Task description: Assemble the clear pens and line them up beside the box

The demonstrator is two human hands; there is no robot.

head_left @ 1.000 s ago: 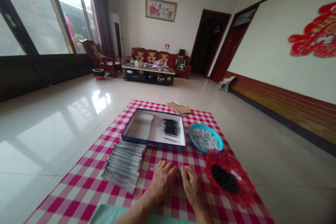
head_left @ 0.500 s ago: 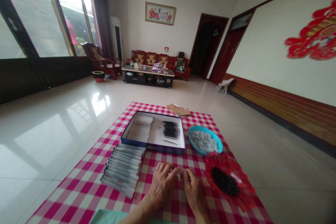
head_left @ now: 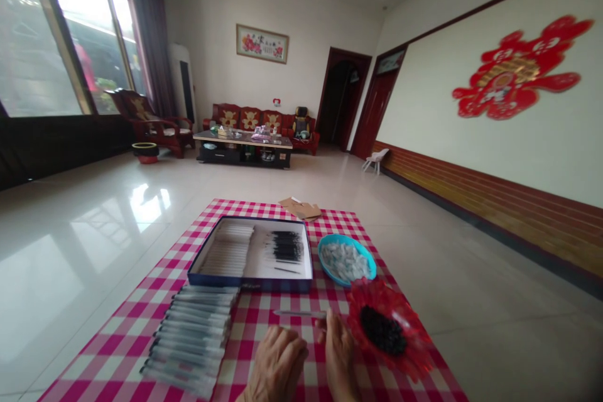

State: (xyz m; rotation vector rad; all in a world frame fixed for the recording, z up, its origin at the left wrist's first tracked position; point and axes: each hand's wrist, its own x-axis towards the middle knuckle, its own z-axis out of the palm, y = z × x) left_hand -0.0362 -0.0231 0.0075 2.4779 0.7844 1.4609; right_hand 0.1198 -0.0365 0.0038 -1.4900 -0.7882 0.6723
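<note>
My right hand (head_left: 335, 345) pinches one end of a slim, translucent pen (head_left: 300, 313), which points left above the checked cloth. Just left of it, my left hand (head_left: 277, 361) is apart from the pen, its fingers curled in; whatever may be inside is hidden. A row of grey translucent pens (head_left: 188, 333) lies on the left. Behind my hands is a shallow blue-edged box (head_left: 254, 284) holding clear tubes (head_left: 228, 248) and thin black sticks like refills (head_left: 287, 246). By my right hand stands a red flower-shaped dish (head_left: 414, 352) with small black pieces (head_left: 382, 330).
A blue bowl (head_left: 325, 272) of small translucent pieces (head_left: 346, 260) stands behind the red dish. Flat brown cardboard (head_left: 301, 208) rests at the far edge of the pink-checked tablecloth (head_left: 254, 339). A low table (head_left: 242, 151) and sofa stand across the room.
My hands have come apart; the left has drawn back toward me. The pen, mostly covered before, now shows in my right hand. The camera view has turned rightward and up.
</note>
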